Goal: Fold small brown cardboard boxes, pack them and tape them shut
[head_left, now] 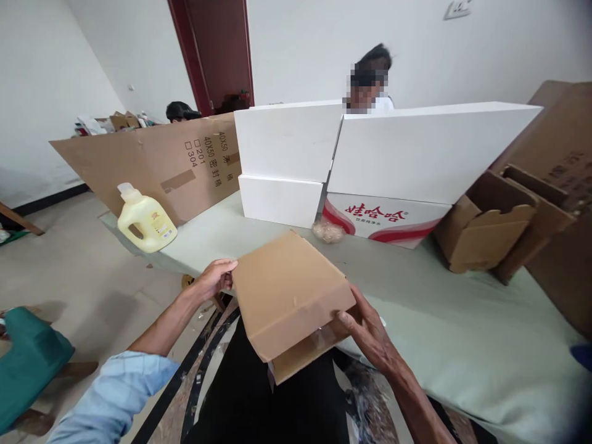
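Note:
A plain brown cardboard box (289, 280) is held tilted over my lap at the table's near edge. Its near side gapes, showing a flap and part of the inside. My left hand (216, 277) pinches the box at its left corner, thumb on top and the other fingers partly hidden. At the right side, my right hand (367, 327) grips the box near the gap, with the thumb on the front panel and fingers along the side. A small clear plastic-wrapped bundle (328, 231) lies on the table beyond the box.
The table (462, 333) has a pale green cover. A yellow jug (145, 219) stands at its left edge. White boxes (388, 154) and a large cardboard sheet (176, 166) line the far side, with two people behind. Opened brown cartons (485, 228) stand at the right.

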The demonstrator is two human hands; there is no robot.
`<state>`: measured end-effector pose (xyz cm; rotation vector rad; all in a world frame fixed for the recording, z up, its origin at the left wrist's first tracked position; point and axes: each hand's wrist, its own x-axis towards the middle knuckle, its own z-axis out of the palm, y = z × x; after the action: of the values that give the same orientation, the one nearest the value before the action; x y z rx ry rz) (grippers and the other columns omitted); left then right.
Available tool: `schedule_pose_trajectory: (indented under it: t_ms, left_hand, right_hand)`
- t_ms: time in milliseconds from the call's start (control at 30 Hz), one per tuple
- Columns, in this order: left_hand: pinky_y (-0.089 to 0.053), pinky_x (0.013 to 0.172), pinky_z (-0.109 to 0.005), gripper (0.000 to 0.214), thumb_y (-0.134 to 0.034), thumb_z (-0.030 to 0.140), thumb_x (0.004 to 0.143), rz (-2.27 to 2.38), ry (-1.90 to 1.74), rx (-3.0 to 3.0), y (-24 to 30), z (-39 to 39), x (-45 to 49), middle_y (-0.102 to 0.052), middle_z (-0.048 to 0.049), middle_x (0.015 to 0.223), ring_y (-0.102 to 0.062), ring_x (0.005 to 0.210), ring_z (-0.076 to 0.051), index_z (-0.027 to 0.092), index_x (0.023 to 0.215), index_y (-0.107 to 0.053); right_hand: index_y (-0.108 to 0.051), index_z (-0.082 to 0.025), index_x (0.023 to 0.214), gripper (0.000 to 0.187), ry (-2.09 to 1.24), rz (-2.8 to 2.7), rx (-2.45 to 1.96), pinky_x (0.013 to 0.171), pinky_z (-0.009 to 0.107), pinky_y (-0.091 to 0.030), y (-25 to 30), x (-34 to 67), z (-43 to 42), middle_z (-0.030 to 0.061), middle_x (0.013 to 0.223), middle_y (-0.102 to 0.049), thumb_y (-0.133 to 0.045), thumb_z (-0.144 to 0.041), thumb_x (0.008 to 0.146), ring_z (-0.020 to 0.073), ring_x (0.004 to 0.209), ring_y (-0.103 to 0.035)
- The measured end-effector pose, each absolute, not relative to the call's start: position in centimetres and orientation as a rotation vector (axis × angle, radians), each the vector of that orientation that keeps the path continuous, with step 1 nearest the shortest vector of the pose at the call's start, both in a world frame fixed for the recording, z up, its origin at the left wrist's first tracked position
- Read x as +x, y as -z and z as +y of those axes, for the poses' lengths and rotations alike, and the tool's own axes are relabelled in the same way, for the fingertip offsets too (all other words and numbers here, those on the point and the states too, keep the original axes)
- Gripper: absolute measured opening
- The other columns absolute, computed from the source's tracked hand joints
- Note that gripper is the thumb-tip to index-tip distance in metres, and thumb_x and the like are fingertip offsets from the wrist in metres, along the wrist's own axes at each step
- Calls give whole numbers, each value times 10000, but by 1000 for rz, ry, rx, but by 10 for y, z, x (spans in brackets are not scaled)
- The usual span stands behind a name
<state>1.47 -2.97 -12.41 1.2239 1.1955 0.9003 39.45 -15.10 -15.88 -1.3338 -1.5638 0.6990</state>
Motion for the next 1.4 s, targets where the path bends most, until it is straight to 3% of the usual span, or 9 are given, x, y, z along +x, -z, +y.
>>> schedule_pose_trajectory:
  t_ms: [100,167,333,500,633,800,1000,1233,1400]
  left_hand:
    - [-539,519,-281,630,-836,723,730,1208,-873,1187,153,-34,38,-702,-43,845,-666,638,-182,195,1023,-654]
    - [-609,632,-313,781,-835,725,761,1197,-900,1196,161,-44,44,-736,-126,1240,-753,871,-230,231,1324,-611]
    - [-642,904,-401,1164,-913,671,740,941,-798,1550,154,-80,35,-300,-163,1791,-609,1402,-400,334,1696,-341]
    - [-622,984,-457,1183,-930,647,729,1109,-774,1876,137,-100,35,-170,-151,1831,-425,1557,-463,322,1704,-345]
    - [-558,1102,-480,679,-694,517,978,1089,-916,2030,120,-96,39,-519,-153,1632,-518,1482,-370,273,1585,-513]
    - [-548,1053,-425,343,-568,422,1022,1131,-1027,1949,106,-76,45,-745,-88,1250,-691,1168,-287,222,1269,-696]
    - [-517,1131,-413,444,-629,560,1030,969,-1192,1833,100,-68,43,-680,-106,1446,-618,1393,-311,248,1341,-683]
    - [-398,1290,-612,1323,-835,923,594,651,-893,2019,105,-75,7,-142,-144,1843,-225,1670,-494,343,1697,-391]
    - [-361,1304,-667,1249,-882,829,675,748,-860,2135,101,-88,12,-174,-160,1820,-225,1667,-497,352,1702,-358]
  right_hand:
    - [-701,-224,1458,726,-743,-1468,-1478,994,451,-612,143,398,-167,143,1379,-746,-596,-763,982,350,1195,-721]
    - [-775,-190,1330,754,-767,-1435,-1536,961,452,-621,133,400,-168,150,1267,-788,-572,-815,959,362,1134,-739]
    - [-819,-171,1097,812,-753,-1359,-1598,874,424,-643,110,398,-157,138,1097,-810,-560,-910,880,364,1064,-741]
    - [-801,-167,1051,823,-924,-1299,-1623,606,356,-641,99,390,-146,137,1064,-784,-596,-932,828,332,954,-730]
    - [-782,-173,1143,815,-1040,-1364,-1640,667,400,-658,89,393,-151,121,1027,-774,-605,-910,844,267,774,-731]
    - [-745,-238,1270,629,-988,-1669,-1674,652,373,-600,73,389,-163,91,1015,-783,-611,-760,947,239,735,-716]
    - [-671,-275,1362,597,-511,-1716,-1654,702,379,-580,69,383,-138,100,1198,-777,-662,-683,926,281,906,-734]
    - [-772,-220,1246,642,-926,-1746,-1503,755,363,-574,67,394,-112,97,1093,-803,-637,-773,949,303,967,-740]
    - [-785,-179,1205,683,-1011,-1675,-1480,777,373,-573,73,396,-107,109,1096,-801,-638,-789,937,325,1005,-730]
